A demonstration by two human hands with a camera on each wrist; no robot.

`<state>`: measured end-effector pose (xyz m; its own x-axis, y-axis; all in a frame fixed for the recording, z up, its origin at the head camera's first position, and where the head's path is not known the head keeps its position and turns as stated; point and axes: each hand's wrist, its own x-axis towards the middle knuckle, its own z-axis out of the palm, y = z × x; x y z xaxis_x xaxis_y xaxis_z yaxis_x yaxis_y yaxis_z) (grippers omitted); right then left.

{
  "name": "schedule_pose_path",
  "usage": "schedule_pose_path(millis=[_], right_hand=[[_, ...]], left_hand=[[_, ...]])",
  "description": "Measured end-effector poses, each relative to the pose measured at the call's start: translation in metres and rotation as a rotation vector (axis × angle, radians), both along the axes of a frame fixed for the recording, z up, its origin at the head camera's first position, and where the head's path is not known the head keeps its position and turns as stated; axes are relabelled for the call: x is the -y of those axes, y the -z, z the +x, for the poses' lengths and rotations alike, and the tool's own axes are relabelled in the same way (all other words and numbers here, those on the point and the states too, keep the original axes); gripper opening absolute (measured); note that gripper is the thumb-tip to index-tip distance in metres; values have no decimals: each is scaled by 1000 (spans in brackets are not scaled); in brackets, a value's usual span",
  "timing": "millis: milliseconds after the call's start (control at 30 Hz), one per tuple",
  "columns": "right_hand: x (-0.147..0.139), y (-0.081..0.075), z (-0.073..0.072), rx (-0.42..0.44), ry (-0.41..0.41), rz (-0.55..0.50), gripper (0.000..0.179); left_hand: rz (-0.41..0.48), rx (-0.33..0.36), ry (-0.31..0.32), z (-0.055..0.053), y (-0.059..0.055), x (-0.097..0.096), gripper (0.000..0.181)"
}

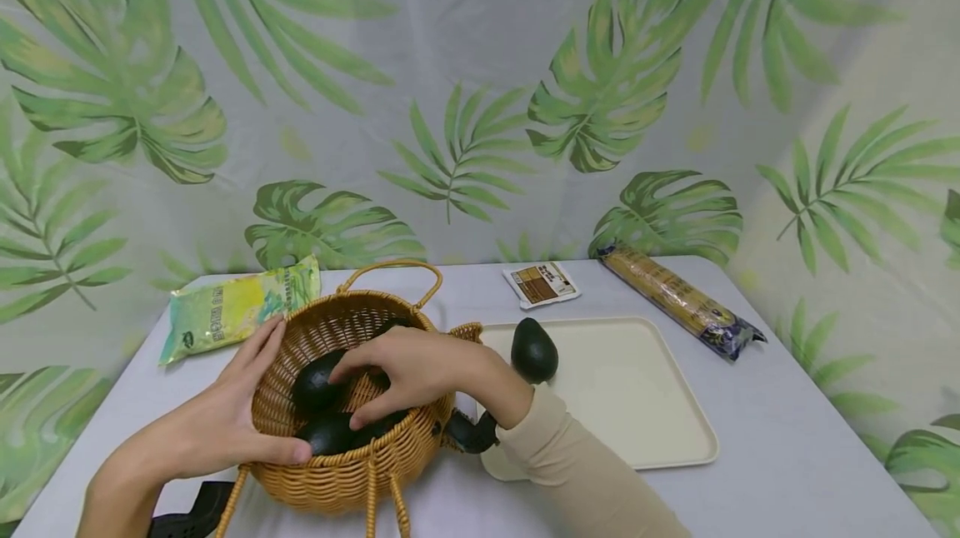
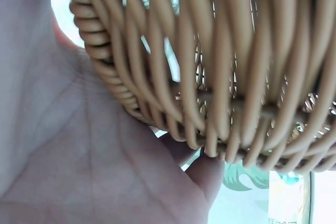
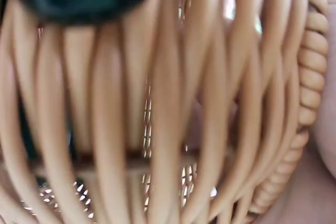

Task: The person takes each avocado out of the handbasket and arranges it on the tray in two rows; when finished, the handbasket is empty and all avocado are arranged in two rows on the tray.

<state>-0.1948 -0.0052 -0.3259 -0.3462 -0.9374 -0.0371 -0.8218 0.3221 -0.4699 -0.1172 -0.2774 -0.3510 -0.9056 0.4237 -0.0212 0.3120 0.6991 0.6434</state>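
Observation:
A wicker basket point(image 1: 352, 480) holds several dark avocados point(image 1: 318, 384). My left hand point(image 1: 217, 413) holds the basket's left side, with the thumb over the front rim and the fingers along the outer wall. In the left wrist view its palm point(image 2: 105, 156) lies against the woven wall. Inside the basket, my right hand point(image 1: 412, 367) has its fingertips at the left avocado and its thumb by the front one. Basket bottom shows between thumb and fingers. Its palm side is hidden. The right wrist view is mostly woven wall point(image 3: 168, 103).
Right of the basket lies a cream tray point(image 1: 622, 388) with one avocado point(image 1: 534, 351) at its left edge. A green-yellow packet point(image 1: 232, 309) is behind left. A small white-brown packet point(image 1: 542, 284) and a long wrapped noodle-like pack point(image 1: 675, 296) lie at the back right.

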Motion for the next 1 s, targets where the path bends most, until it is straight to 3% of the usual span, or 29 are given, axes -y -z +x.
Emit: schedule_pose_path(millis=[167, 400, 833, 1000], right_hand=[[4, -2, 2, -9, -10, 91, 55], [11, -4, 6, -20, 39, 194, 51], [16, -4, 10, 40, 77, 270, 35], [18, -5, 12, 23, 92, 311, 30]], left_hand=[[-1, -3, 2, 0, 1, 1, 131], [6, 4, -14, 2, -1, 0, 134], [13, -3, -4, -1, -1, 1, 129], [34, 11, -4, 0, 0, 0, 130]])
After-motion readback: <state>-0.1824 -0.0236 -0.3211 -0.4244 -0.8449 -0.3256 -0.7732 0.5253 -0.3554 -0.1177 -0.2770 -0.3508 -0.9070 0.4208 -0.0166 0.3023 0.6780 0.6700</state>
